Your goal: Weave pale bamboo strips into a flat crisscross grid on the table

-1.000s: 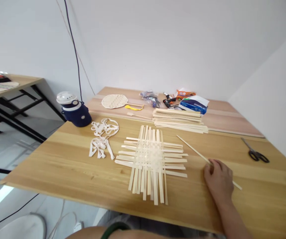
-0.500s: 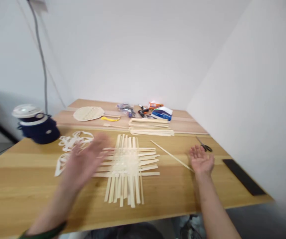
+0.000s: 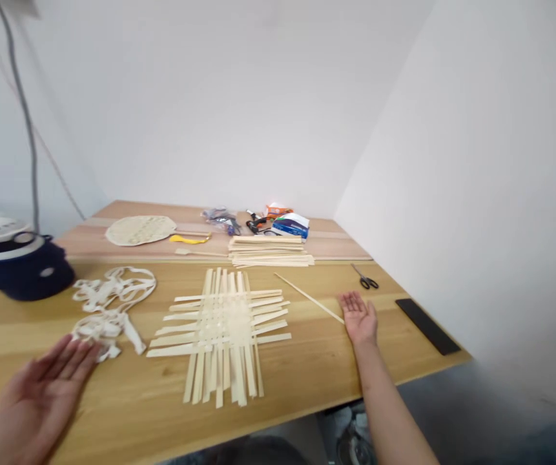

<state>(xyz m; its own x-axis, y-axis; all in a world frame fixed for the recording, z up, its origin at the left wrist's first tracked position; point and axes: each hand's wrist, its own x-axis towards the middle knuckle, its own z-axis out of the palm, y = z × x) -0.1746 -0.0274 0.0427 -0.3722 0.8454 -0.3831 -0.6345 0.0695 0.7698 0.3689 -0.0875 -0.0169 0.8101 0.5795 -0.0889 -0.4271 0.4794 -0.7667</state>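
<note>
Pale flat strips cross one another in a woven mat (image 3: 224,323) lying on the wooden table (image 3: 307,374), their loose ends sticking out on all sides. My left hand (image 3: 40,397) is palm up with fingers stretched, beside a tangle of white cloth tape (image 3: 113,290); its fingertips overlap the near end of the tape. Nothing lies in that palm. At the right, my right hand (image 3: 359,318) is palm up too, fingers extended and holding nothing. A single thin strip (image 3: 307,296) runs diagonally from near the mat to my right hand. Black-handled scissors (image 3: 365,278) lie just beyond it.
Behind the mat sits a stack of strips (image 3: 270,250). Farther back are a round woven piece (image 3: 141,230), a yellow-handled tool (image 3: 188,239), a plastic bag (image 3: 220,218) and a blue packet (image 3: 291,226). A dark blue pot (image 3: 20,268) stands left, a black bar (image 3: 425,326) right.
My left hand has moved left and down, away from the mat toward the table's near left. My right hand stays palm up. The view has turned to the right.
</note>
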